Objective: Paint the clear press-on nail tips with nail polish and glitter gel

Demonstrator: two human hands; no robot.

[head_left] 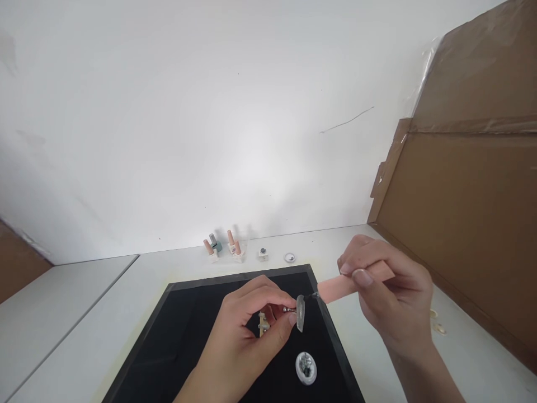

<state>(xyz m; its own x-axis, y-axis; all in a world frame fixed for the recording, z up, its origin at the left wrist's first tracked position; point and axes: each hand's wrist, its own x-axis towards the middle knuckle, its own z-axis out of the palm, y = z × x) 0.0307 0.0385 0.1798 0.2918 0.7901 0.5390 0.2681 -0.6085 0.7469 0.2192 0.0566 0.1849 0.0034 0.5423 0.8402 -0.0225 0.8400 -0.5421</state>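
My left hand (pixel 247 324) pinches a small knob-like piece by its metal stem; the translucent, glittery disc (pixel 300 314) stands on edge, facing right. In my right hand (pixel 390 291) is a nail polish brush, gripped by its long pink cap (pixel 335 288). The brush's dark tip points left and meets or nearly meets the disc's face; exact contact is hard to tell. Below them, an oval white-rimmed piece (pixel 306 368) with a dark, marbled centre lies on the black mat (pixel 188 330). Partly hidden behind my left fingers is a beige piece (pixel 263 324) with metal studs.
Along the table's back stand pink-capped nail polish bottles (pixel 238 254), a grey-blue bottle (pixel 216 245), an uncapped bottle (pixel 263 256) and a small round white dish (pixel 289 257). A cardboard panel (pixel 470 184) rises at the right. Small cream pieces (pixel 438 327) lie beyond my right wrist.
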